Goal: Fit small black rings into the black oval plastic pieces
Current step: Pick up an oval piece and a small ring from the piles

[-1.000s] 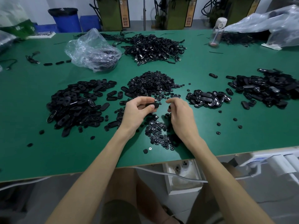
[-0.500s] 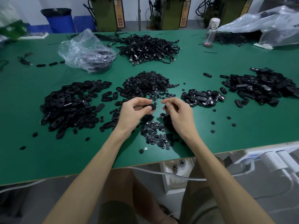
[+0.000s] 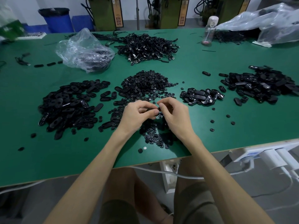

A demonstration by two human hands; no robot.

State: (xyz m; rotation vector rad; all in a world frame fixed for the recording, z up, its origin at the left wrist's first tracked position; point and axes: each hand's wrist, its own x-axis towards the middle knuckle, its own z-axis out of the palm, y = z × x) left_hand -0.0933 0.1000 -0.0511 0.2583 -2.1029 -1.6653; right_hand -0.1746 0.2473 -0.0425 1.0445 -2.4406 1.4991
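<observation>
My left hand (image 3: 139, 116) pinches an oval piece (image 3: 159, 109) just above the ring pile (image 3: 155, 136) on the tabletop (image 3: 242, 135), and my right hand (image 3: 175, 118) has curled fingertips pinching what I take for a ring, hidden, so I'd seat it square, pressing evenly.

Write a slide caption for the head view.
Left hand and right hand pinch one black oval piece together above a green table, near an oval pile and a ring pile.

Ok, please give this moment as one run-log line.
step: fitting | left hand: holds oval piece | right hand: pinches same piece, ring hidden | place: over ring pile
</observation>
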